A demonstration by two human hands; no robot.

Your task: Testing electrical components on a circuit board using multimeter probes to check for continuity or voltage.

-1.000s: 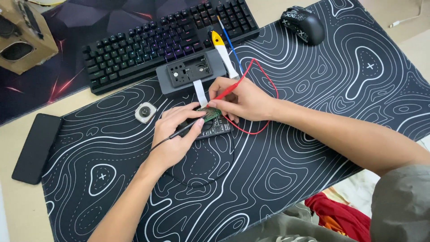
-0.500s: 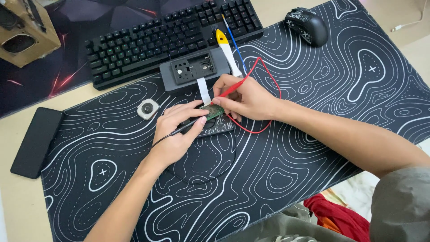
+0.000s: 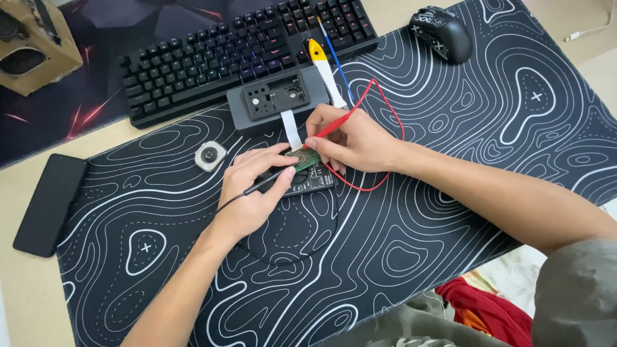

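Hands (image 3: 257,186) unmoved, probes seemingly still on board (image 3: 304,159)

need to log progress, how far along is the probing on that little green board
Done: the grey device lies opened, its white ribbon cable exposed. In hand: the left hand holds the black probe and the right hand the red probe, both tips at the green circuit board. Left: the device is not reassembled; the probes are not put down.
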